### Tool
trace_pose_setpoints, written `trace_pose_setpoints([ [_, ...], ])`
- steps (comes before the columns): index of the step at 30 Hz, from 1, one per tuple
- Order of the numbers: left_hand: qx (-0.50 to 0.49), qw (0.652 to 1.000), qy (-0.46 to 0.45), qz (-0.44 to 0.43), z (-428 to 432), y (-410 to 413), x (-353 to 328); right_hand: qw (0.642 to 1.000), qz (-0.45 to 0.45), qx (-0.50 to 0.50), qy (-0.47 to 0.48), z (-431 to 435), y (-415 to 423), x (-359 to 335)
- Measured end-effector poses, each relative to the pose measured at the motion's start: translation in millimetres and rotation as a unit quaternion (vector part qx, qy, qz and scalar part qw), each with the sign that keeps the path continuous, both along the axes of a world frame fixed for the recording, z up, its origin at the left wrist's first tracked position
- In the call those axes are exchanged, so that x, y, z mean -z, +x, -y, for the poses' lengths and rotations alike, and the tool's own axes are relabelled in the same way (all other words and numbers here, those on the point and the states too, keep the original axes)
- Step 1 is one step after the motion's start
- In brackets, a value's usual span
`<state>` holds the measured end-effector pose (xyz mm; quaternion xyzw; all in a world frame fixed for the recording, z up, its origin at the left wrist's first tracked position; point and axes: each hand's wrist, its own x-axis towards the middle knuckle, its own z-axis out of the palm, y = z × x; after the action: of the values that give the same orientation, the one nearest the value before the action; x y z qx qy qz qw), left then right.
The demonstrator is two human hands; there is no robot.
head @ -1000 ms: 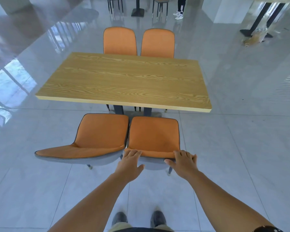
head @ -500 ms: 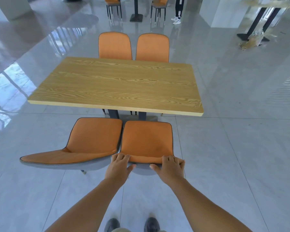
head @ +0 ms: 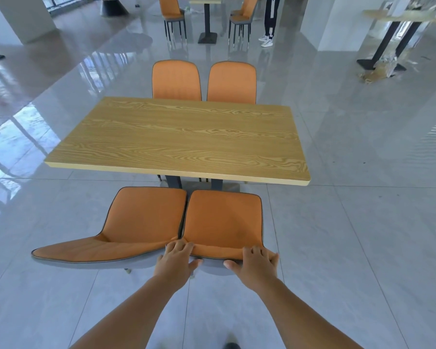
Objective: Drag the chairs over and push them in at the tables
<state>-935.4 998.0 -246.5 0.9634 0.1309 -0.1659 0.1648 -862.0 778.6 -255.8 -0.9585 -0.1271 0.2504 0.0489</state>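
Observation:
A wooden table [head: 176, 137] stands in front of me. On its near side, two orange chairs sit side by side facing it. My left hand [head: 176, 260] and my right hand [head: 256, 264] both grip the top edge of the backrest of the right near chair [head: 223, 220], fingers curled over it. The left near chair [head: 141, 222] touches it on the left, and neither hand holds it. Both near seats lie just short of the table's front edge. Two more orange chairs [head: 176, 80] [head: 232, 83] stand at the far side, backrests showing above the tabletop.
Glossy grey tile floor [head: 363, 222] surrounds the table. Further back stand another table [head: 207, 18] with orange chairs and a person's legs [head: 271, 21]. White pillars [head: 20, 18] rise at the back left and back right. A black-legged table [head: 393, 34] stands at the far right.
Both hands have stayed on the right near chair's backrest. The view has lifted and the chair sits slightly closer to the table edge.

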Motion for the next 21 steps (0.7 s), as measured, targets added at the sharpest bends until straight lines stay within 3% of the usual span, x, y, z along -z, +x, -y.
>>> trace_pose_setpoints([
  [5,0.007,1.000,-0.011,-0.016,-2.2,5.8,3.8,0.997,0.053,0.042,-0.019,-6.5,-11.0,-4.2],
  [13,0.122,0.991,-0.062,-0.012,-49.9,-40.7,-10.0,0.988,0.050,0.148,-0.004,-44.3,-59.0,-23.2],
  [21,0.114,0.993,-0.033,0.014,-154.4,-121.0,-32.9,0.995,0.013,0.070,0.076,-108.7,-121.8,-54.5],
])
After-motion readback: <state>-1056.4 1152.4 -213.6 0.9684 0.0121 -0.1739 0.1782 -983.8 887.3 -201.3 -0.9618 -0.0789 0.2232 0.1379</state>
